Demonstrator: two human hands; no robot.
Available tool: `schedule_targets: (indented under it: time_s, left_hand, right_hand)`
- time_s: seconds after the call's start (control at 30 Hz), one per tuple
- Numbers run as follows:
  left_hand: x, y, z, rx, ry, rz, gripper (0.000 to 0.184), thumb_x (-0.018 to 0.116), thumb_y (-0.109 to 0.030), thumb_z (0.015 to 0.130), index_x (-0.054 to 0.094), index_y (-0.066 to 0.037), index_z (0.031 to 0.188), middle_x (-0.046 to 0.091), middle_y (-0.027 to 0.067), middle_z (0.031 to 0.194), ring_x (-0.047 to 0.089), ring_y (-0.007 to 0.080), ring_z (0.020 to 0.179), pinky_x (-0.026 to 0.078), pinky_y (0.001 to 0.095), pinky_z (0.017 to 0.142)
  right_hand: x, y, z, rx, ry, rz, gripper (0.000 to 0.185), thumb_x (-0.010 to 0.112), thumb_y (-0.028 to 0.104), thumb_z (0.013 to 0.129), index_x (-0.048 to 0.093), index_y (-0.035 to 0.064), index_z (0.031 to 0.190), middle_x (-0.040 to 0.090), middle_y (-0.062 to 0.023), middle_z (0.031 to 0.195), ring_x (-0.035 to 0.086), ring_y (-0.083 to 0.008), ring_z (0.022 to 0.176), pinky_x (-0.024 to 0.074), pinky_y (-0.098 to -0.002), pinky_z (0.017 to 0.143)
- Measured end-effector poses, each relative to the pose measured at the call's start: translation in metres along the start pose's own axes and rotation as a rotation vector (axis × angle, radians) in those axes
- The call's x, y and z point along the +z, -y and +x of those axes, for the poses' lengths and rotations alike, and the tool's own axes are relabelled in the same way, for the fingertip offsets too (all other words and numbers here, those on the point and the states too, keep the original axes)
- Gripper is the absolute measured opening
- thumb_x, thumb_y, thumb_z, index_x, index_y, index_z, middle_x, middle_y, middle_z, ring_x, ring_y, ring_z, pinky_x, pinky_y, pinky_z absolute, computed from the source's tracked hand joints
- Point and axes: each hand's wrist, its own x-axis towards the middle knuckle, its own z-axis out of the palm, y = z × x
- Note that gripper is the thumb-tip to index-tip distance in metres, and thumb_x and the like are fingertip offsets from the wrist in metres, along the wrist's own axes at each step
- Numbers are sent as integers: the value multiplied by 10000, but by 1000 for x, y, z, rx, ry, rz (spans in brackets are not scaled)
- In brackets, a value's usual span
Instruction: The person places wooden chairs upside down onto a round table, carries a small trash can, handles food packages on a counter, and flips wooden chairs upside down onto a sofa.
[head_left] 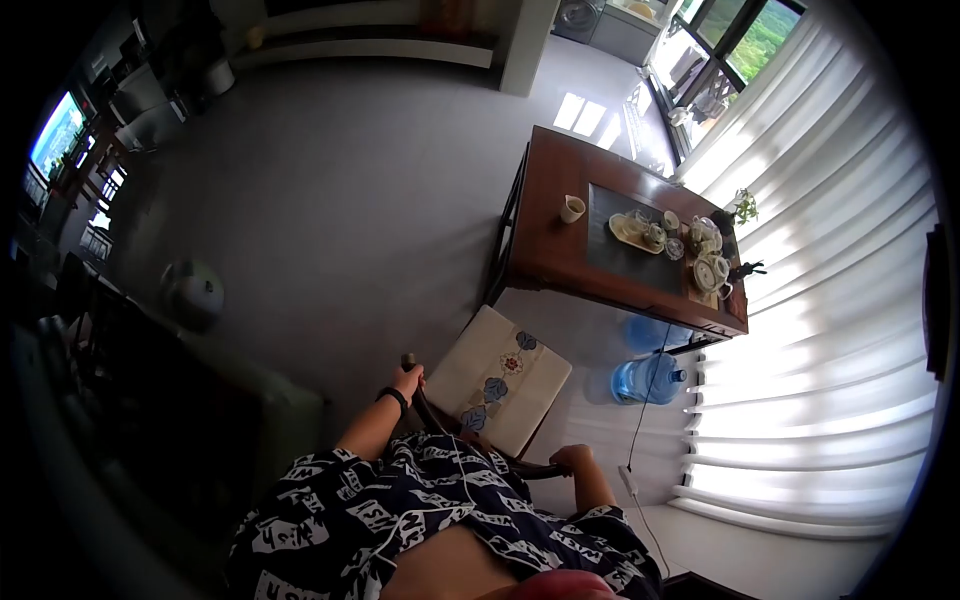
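Note:
A wooden armchair with a curved dark rail (428, 412) stands in front of my body. On its seat lies a beige cushion (540, 381) with a strip of blue flowers. My left hand (408, 381), below a black wristband, is closed around one arm of the chair, whose end sticks out past the fingers. At the other end of the rail, my right hand (573, 458) is wrapped round the other arm. My patterned shirt covers part of the chair's back.
Beyond the chair is a brown wooden table (552, 250) with a tea set and a cup (572, 209). A blue water bottle (642, 381) lies on the floor near a power strip (627, 480) and its cord. White curtains (800, 330) hang at the right.

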Motion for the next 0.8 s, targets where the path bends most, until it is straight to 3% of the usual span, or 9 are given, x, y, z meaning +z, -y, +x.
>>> schedule_targets:
  time_s: [0.1, 0.17, 0.27, 0.37, 0.5, 0.57, 0.6, 0.7, 0.8]
  left_hand:
    - [-36, -10, 5, 36, -28, -42, 245, 583, -170, 832, 458, -47, 661, 481, 71, 575, 483, 180, 499, 419, 360, 509]
    - [-64, -14, 3, 21, -61, -63, 248, 585, -172, 831, 454, -49, 660, 476, 73, 574, 483, 188, 512, 419, 368, 524]
    - [-93, -23, -8, 13, -98, -80, 241, 584, -155, 825, 447, -46, 660, 468, 66, 598, 484, 188, 535, 420, 371, 545]
    - [-128, -14, -6, -4, -147, -187, 229, 587, -154, 832, 450, -51, 680, 469, 66, 624, 488, 190, 557, 433, 368, 564]
    - [-150, -15, -5, 45, -221, -252, 220, 601, -149, 813, 464, -50, 672, 479, 56, 620, 503, 180, 556, 430, 354, 551]
    - [-164, -4, 3, 88, -289, -298, 199, 611, -145, 787, 489, -41, 669, 498, 50, 609, 511, 171, 541, 421, 340, 537]
    - [-168, 1, 7, 113, -336, -321, 185, 617, -147, 773, 507, -37, 674, 510, 48, 604, 516, 166, 534, 418, 330, 532]
    - [-186, -11, 10, 192, -416, -325, 190, 611, -145, 769, 504, -30, 663, 513, 67, 570, 510, 181, 506, 412, 357, 507]
    - [-184, -31, -22, 136, -470, -341, 166, 592, -125, 806, 476, -53, 712, 480, 45, 591, 514, 169, 530, 441, 338, 522]
  right_hand:
    - [-22, 37, -28, -124, -95, -217, 146, 565, 228, 839, 675, 249, 933, 682, 40, 891, 642, -150, 903, 494, -359, 709]
    - [-39, 51, -48, -362, -271, -396, 310, 461, 369, 870, 692, 163, 874, 691, 7, 763, 658, -122, 673, 497, -304, 651]
    - [-66, 86, -36, -21, -153, -103, 276, 485, 369, 855, 694, 198, 910, 698, 15, 767, 663, -116, 660, 495, -318, 658]
    - [-91, 115, -51, -65, -228, -187, 323, 486, 383, 806, 712, 163, 733, 678, 24, 658, 652, -94, 615, 489, -285, 630]
    - [-123, 149, -66, -18, -188, -274, 284, 499, 377, 822, 718, 200, 858, 692, 45, 741, 665, -109, 755, 511, -297, 681]
    - [-132, 137, 7, -295, -272, -531, 296, 488, 389, 830, 716, 206, 873, 698, 47, 758, 662, -106, 796, 500, -313, 710]
    - [-145, 142, 14, -369, -142, -527, 213, 535, 184, 840, 628, 110, 1017, 684, -29, 788, 661, -161, 681, 516, -334, 626]
    - [-177, 192, -38, -180, -207, -376, 460, 389, 422, 911, 659, 54, 966, 680, -108, 737, 656, -202, 573, 519, -348, 581]
    - [-199, 200, -39, -151, -224, -344, 447, 453, 407, 879, 655, 10, 927, 677, -129, 724, 657, -205, 550, 523, -361, 567]
